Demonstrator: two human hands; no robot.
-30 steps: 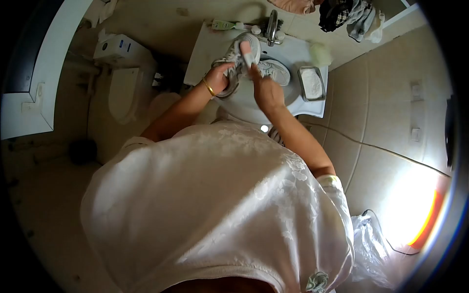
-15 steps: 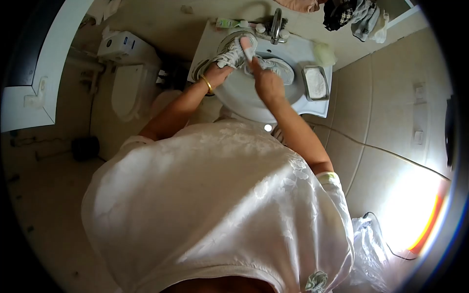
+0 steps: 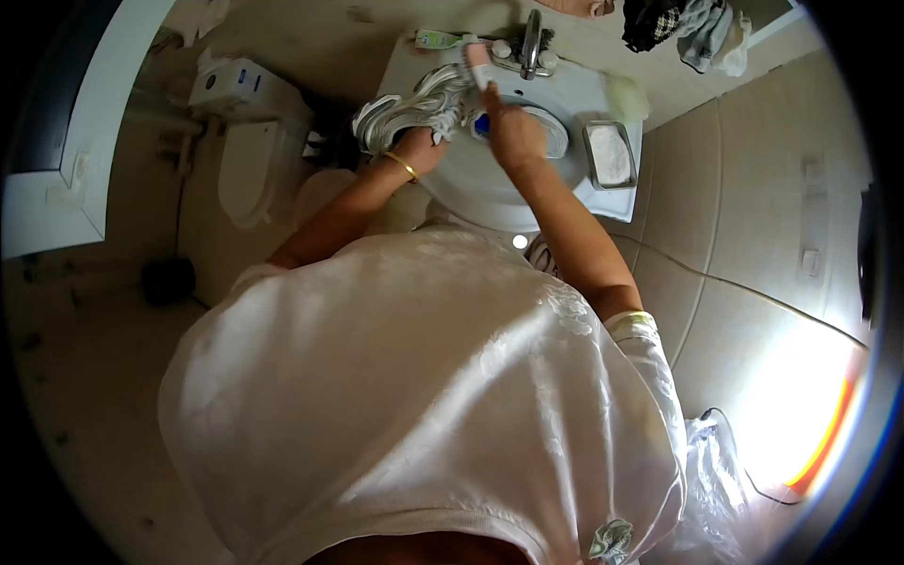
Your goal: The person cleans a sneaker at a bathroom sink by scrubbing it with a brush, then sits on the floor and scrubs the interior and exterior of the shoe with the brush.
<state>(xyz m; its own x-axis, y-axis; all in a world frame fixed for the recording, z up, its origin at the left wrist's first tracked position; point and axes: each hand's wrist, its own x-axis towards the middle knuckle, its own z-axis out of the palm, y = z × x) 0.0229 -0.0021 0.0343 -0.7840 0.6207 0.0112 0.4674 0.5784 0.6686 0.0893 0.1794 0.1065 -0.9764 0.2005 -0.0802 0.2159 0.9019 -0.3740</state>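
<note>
My left hand (image 3: 421,151) grips a white-and-grey lace-up sneaker (image 3: 403,115) over the left side of the sink; part of the hand is hidden by the shoe. In my right hand (image 3: 517,137) is a scrub brush (image 3: 479,64) with a pinkish back, its bristles facing the sneaker's toe end. My fingers are wrapped round the brush handle. A second white shoe (image 3: 554,132) with some blue inside lies in the sink basin (image 3: 461,193), partly behind my right hand.
A chrome faucet (image 3: 533,42) stands at the sink's back. On the right rim sit a metal tray (image 3: 610,156) with white contents and a pale green bundle (image 3: 626,99). A toothpaste tube (image 3: 436,39) lies at the back left. A toilet (image 3: 250,174) is to the left.
The sneaker has turned in my left hand, showing more of its side and moving left. The brush has risen off the shoe's front, slightly toward the faucet side.
</note>
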